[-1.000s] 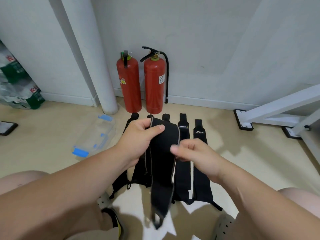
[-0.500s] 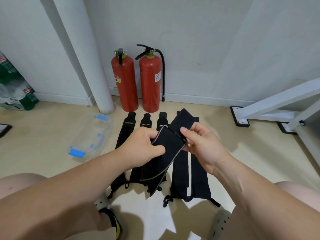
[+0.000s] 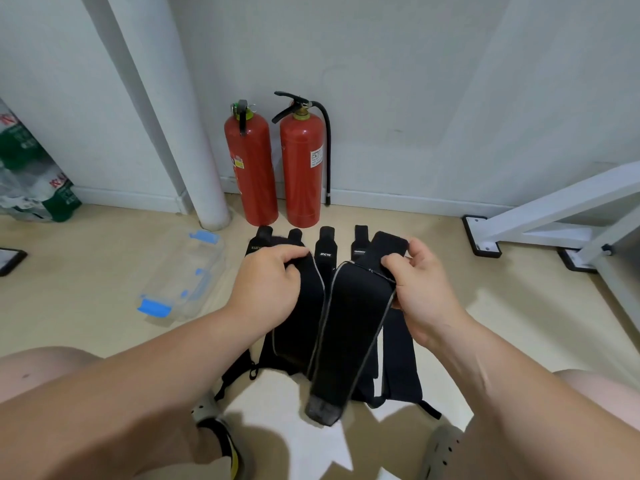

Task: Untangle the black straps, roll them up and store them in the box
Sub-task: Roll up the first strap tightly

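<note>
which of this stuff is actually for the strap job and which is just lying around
For the job: held black strap, gripped by left hand and right hand; black straps on the floor; clear box.
Just lying about: two red fire extinguishers, white pipe, white frame, bottle pack.

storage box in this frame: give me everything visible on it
The clear plastic box is rectangular and see-through, with blue latches at both ends and along one long side. Its lid looks clipped on, and no contents show through it. It lies flat on the beige floor, left of the row of black straps and just in front of the white pillar. Only the floor touches it.
</note>
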